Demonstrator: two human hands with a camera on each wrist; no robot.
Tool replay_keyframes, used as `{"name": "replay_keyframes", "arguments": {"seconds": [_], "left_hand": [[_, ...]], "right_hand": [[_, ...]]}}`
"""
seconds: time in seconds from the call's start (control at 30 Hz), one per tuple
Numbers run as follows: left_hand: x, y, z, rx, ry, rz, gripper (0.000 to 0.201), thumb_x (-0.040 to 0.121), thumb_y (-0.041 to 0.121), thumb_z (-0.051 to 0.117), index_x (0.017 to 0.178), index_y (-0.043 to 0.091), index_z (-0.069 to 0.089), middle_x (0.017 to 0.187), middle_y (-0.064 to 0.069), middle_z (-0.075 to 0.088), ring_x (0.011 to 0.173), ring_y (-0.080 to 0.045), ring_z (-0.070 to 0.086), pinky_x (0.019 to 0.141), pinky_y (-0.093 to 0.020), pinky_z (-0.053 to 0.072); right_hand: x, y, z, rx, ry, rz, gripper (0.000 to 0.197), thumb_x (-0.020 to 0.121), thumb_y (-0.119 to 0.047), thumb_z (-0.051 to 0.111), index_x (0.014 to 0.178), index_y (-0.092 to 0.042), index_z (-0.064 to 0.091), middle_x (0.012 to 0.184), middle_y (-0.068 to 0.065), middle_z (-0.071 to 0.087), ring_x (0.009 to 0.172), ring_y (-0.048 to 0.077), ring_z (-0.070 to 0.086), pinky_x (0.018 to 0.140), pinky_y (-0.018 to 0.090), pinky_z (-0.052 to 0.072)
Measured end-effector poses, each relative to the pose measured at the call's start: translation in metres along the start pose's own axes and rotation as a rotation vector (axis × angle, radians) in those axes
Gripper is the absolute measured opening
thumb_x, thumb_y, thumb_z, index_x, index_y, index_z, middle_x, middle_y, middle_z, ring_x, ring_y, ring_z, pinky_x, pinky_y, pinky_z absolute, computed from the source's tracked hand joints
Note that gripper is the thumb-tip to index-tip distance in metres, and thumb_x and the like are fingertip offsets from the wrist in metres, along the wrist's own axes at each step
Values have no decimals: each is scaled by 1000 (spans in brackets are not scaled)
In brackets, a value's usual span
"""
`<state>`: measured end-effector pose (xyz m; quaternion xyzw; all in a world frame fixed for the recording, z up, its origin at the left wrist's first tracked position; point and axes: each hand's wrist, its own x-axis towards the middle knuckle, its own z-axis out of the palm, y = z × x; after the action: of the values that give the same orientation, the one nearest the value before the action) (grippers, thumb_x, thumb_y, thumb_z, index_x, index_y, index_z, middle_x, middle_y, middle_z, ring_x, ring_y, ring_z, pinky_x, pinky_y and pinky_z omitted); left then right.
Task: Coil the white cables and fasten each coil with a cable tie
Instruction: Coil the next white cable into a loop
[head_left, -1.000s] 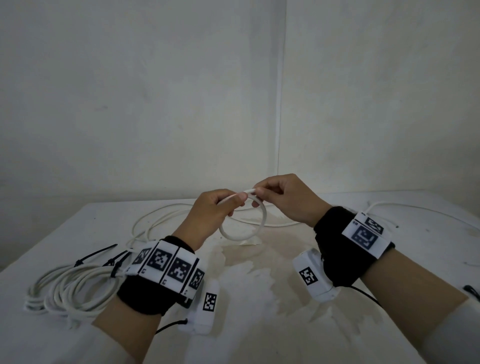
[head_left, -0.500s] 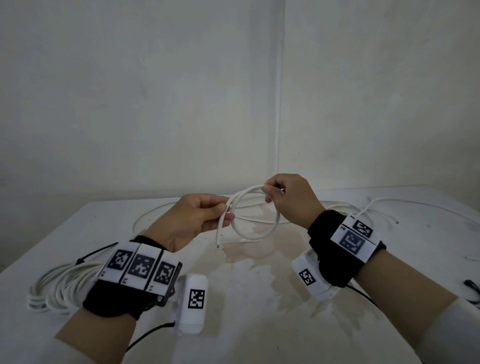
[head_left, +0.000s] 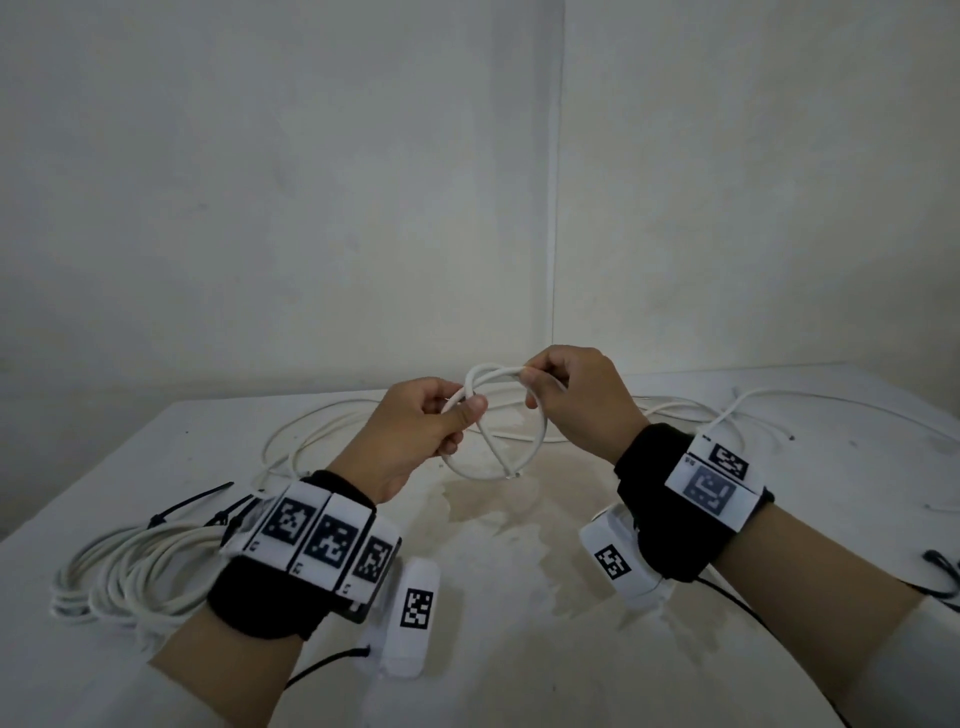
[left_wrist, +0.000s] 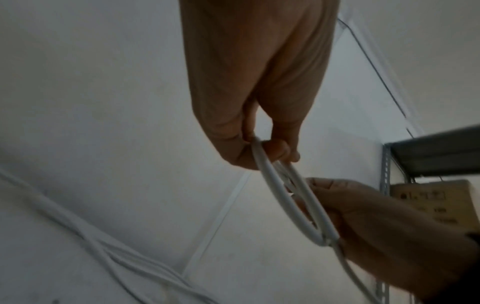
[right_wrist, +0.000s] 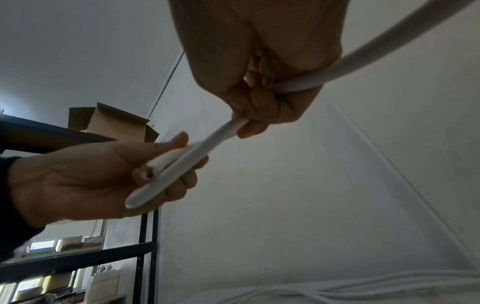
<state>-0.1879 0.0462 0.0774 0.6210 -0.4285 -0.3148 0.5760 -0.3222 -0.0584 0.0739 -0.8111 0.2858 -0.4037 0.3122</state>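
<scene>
Both hands hold a small loop of white cable (head_left: 540, 441) in the air above the table's middle. My left hand (head_left: 457, 410) pinches the loop's left side between thumb and fingers, and the cut cable end (head_left: 511, 473) hangs across the loop. My right hand (head_left: 535, 384) pinches the top of the loop, with the rest of the cable trailing back to the right. The left wrist view shows the loop (left_wrist: 283, 195) edge-on between the two hands. Seen from the right wrist, the cable (right_wrist: 207, 146) runs from my right fingers into my left hand.
A finished coil of white cable (head_left: 119, 577) lies at the left, with black cable ties (head_left: 187, 506) beside it. Loose white cable (head_left: 322, 431) spreads over the back of the stained white table (head_left: 493, 649). Another black tie (head_left: 943, 569) lies at the right edge. Walls stand close behind.
My left hand let go of the loop, drew back left, then came in again and pinched its left side. The loop rose slightly and its free end now hangs across it.
</scene>
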Motion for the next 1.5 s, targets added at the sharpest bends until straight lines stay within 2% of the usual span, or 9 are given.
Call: {"name": "replay_keyframes", "arguments": {"seconds": [0.23, 0.37, 0.53, 0.63, 0.73, 0.97, 1.17, 1.4, 1.5], "left_hand": [[7, -16, 0, 358, 182, 217, 13, 84, 14, 67, 83, 3, 60, 65, -1, 59, 43, 1, 57, 46, -14, 48], [12, -22, 1, 552, 356, 363, 15, 89, 15, 59, 79, 10, 49, 70, -8, 62, 62, -22, 66, 53, -37, 56], [13, -23, -6, 859, 365, 524, 12, 89, 15, 59, 82, 9, 50, 82, -4, 46, 73, -21, 45, 63, -30, 33], [14, -23, -11, 670, 225, 437, 14, 88, 18, 61, 81, 14, 49, 86, -4, 50, 73, -17, 46, 62, -23, 32], [11, -19, -9, 297, 22, 226, 20, 91, 19, 56, 76, 17, 44, 64, 1, 59, 57, -11, 53, 58, -22, 40], [6, -12, -9, 162, -194, -17, 54, 100, 41, 20, 75, 10, 57, 62, 1, 40, 52, -12, 37, 58, -24, 32], [0, -12, -12, 746, -95, 223, 41, 100, 34, 27, 67, 22, 48, 61, 6, 39, 55, -6, 37, 53, -10, 33], [-1, -11, -9, 366, -62, 132, 42, 101, 33, 29, 69, 17, 51, 64, 3, 36, 59, -11, 33, 51, -13, 30], [2, -13, -9, 371, -49, 150, 40, 100, 32, 30, 67, 17, 47, 64, 2, 34, 60, -13, 32, 61, -24, 29]], "right_hand": [[1, -3, 2, -3, -48, -9, 22, 91, -13, 55, 69, -16, 55, 56, -7, 56, 47, -7, 50, 49, 4, 35], [-1, -7, 5, 18, -93, -17, 22, 91, -13, 55, 69, -15, 54, 54, -6, 55, 44, -5, 49, 49, 6, 36], [-3, -4, 5, 9, -91, -13, 19, 91, -14, 55, 72, -11, 55, 54, -5, 54, 42, -4, 48, 46, 7, 35], [-2, 0, 3, 11, -66, 2, 22, 91, -13, 55, 69, -14, 55, 55, -5, 55, 43, -4, 48, 47, 7, 35], [-2, 3, 2, 14, -47, 4, 24, 91, -13, 55, 67, -18, 54, 55, -6, 55, 45, -4, 49, 49, 6, 36], [-2, 11, -2, 2, -18, 21, 17, 91, -12, 54, 74, -12, 55, 57, -5, 56, 48, -5, 50, 49, 5, 37], [-2, 12, -7, 2, -25, -6, 23, 90, -13, 56, 68, -19, 53, 56, -5, 56, 47, -5, 52, 50, 6, 37], [0, 12, -5, 7, 25, -17, 17, 91, -14, 55, 73, -15, 56, 58, -6, 56, 51, -6, 51, 54, 6, 38], [1, 11, -7, -24, 18, -43, 16, 91, -14, 54, 75, -15, 57, 58, -6, 56, 53, -1, 50, 55, 6, 37]]}}
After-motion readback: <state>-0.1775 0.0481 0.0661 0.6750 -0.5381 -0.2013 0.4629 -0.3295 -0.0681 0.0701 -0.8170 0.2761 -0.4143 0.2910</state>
